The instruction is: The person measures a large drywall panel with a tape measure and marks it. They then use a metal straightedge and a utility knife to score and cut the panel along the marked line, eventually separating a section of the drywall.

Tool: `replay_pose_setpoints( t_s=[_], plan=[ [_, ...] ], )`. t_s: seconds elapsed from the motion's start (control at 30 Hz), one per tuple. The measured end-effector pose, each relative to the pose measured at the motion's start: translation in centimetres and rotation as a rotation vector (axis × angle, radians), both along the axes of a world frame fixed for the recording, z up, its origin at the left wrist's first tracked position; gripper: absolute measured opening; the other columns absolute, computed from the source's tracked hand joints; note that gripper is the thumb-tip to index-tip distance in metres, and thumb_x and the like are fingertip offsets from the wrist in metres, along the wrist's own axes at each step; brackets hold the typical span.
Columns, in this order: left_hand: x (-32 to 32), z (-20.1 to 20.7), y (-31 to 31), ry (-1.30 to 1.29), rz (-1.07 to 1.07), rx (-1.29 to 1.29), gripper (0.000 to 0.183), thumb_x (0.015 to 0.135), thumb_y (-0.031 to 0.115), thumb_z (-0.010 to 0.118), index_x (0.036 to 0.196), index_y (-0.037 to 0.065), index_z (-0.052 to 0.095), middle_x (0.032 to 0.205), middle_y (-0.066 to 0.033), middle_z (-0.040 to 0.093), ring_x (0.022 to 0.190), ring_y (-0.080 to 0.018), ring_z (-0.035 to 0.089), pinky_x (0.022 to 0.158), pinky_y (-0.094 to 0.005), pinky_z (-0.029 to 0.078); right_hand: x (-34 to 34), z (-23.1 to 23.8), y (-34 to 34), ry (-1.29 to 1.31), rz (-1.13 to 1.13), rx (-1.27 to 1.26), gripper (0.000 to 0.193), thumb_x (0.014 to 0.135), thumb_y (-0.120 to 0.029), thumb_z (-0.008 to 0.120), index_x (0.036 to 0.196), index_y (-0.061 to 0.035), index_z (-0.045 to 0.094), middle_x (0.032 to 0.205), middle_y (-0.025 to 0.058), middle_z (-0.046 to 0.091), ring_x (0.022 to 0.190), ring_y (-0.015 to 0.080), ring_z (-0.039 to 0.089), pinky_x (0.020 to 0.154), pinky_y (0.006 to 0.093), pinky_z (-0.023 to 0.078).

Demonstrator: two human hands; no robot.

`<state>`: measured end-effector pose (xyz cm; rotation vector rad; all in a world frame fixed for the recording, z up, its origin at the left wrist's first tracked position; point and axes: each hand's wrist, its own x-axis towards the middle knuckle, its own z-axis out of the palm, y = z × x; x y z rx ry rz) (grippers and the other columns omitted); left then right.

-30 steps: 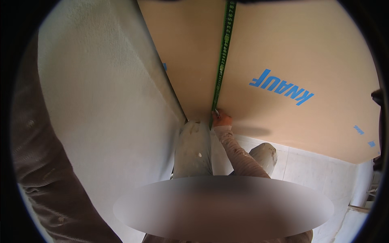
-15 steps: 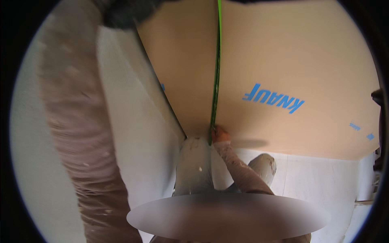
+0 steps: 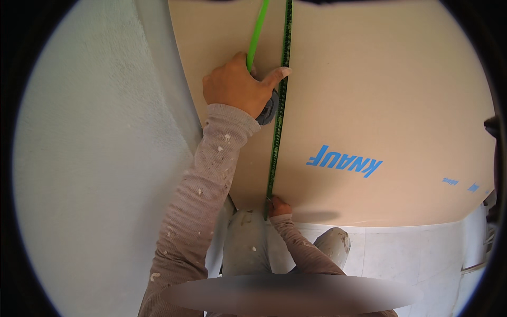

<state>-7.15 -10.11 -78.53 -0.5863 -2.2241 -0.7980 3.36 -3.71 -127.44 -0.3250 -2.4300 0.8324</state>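
Observation:
My left hand [image 3: 237,87] is closed around the dark case of a tape measure [image 3: 268,109], its thumb reaching out to the tape. A bright green strip of tape [image 3: 257,31] runs up from this hand. Beside it, the tape's dark printed face [image 3: 280,111] lies lengthwise along a tan plasterboard sheet [image 3: 380,95]. Where the two strips meet is outside the view. At the board's near edge, my right hand [image 3: 280,207] pinches the tape close to its lower end. A small thin thing shows at those fingertips, too small to name.
Blue print [image 3: 344,161] marks the board. A pale, rough wall-like surface [image 3: 90,132] stretches along the left. My knees [image 3: 245,238] are at the board's near edge, above a whitish floor [image 3: 401,264]. A blurred oval covers the bottom middle.
My left hand has come down from the upper left edge to the middle of the board, bringing the tape case. A second green strip now shows. My right hand stays at the near edge.

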Motion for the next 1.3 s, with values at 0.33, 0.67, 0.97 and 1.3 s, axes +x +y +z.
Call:
replay_pose_setpoints(
  t_s=[0.33,0.67,0.97,1.3],
  plan=[
    [-2.0,-1.7,-1.5,-0.008,0.040,-0.025,0.071,0.067,0.070,0.088,0.077,0.005,0.062,0.060,-0.0064,0.063,0.054,-0.0230,0.065,0.059,-0.0383,0.055,-0.3,-0.4,0.2,-0.058,0.099,0.063,0.017,0.079,-0.009,0.069,0.096,-0.0117,0.066,0.090,0.0153,0.071,0.085,0.0401,0.070,0.071,0.0530,0.056],
    [-2.8,-3.1,-1.3,0.103,0.084,-0.038,0.067,0.067,0.064,0.089,0.084,0.003,0.067,0.066,-0.0097,0.068,0.060,-0.0257,0.070,0.065,-0.0391,0.058,0.0,0.5,0.0,-0.124,-0.053,0.056,0.016,0.088,-0.019,0.071,0.102,-0.0130,0.071,0.095,0.0169,0.074,0.087,0.0410,0.071,0.074,0.0517,0.057],
    [0.2,-3.9,-0.6,-0.195,-0.065,-0.066,0.063,0.073,0.054,0.089,0.088,-0.004,0.069,0.081,-0.0215,0.072,0.079,-0.0373,0.073,0.074,-0.0450,0.058,2.6,-0.3,5.1,-0.025,-0.001,0.198,0.012,0.080,-0.011,0.072,0.091,-0.0125,0.069,0.085,0.0129,0.070,0.077,0.0386,0.069,0.067,0.0500,0.055],
    [0.4,-9.5,1.2,-0.215,-0.132,-0.046,0.063,0.069,0.062,0.088,0.090,0.006,0.069,0.073,-0.0097,0.072,0.070,-0.0298,0.071,0.076,-0.0441,0.054,3.7,0.5,6.1,0.006,0.042,0.249,0.016,0.078,-0.010,0.075,0.091,-0.0119,0.065,0.082,0.0104,0.067,0.075,0.0346,0.068,0.064,0.0470,0.054]
  ],
)
